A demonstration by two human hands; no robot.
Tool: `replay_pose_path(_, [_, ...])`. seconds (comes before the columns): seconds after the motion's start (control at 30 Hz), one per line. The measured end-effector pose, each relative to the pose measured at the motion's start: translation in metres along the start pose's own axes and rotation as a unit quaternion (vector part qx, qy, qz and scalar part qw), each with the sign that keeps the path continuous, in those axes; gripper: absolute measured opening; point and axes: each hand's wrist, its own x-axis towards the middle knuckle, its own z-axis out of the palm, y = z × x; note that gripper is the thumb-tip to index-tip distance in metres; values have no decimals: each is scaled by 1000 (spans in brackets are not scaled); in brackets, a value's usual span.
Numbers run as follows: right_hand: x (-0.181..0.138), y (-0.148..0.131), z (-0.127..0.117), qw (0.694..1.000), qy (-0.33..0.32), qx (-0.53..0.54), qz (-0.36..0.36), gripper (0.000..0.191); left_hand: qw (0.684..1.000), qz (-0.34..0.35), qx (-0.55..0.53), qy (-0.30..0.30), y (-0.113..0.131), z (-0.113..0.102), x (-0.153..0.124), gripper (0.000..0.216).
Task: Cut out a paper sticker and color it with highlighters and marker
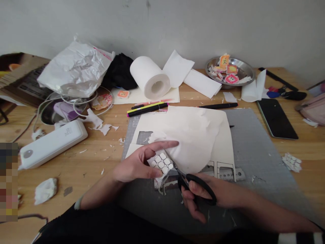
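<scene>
My left hand [138, 163] pinches a white sheet of paper [193, 142] near its lower left corner, where a small printed pattern of rounded tiles [162, 162] shows. My right hand [203, 196] has its fingers through the black handles of a pair of scissors [189, 181]; the blades point up-left into the paper's edge beside the tile pattern. Both hands hover over a grey cutting mat [254, 152]. A cream card sheet [223, 149] with cut-out windows lies under the paper, and a ruler [232, 173] sits at its lower edge.
On the wooden desk: a white power bank [50, 144], a paper towel roll [151, 78], marker pens [147, 108], a metal dish of stickers [230, 69], a black phone [276, 118], a crumpled plastic bag [73, 69], paper scraps [45, 189] and a cut tile piece [291, 162].
</scene>
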Motion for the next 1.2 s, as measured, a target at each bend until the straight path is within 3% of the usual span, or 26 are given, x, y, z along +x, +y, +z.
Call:
replay_pose_path(0.27, [1, 4, -1, 999, -6, 38, -27, 52, 990, -85, -109, -18, -2, 3, -3, 69])
replay_pose_path(0.5, [3, 5, 0, 998, -20, 43, -45, 54, 949, -126, -282, -59, -7, 10, -1, 72])
replay_pose_path(0.83, [4, 9, 3, 995, -14, 51, -86, 50, 936, -79, -335, -77, -10, 11, 1, 68])
replay_pose_path(1.2, [7, 15, 2, 990, -46, 89, -102, 54, 915, -81, -385, -86, -11, 20, 1, 66])
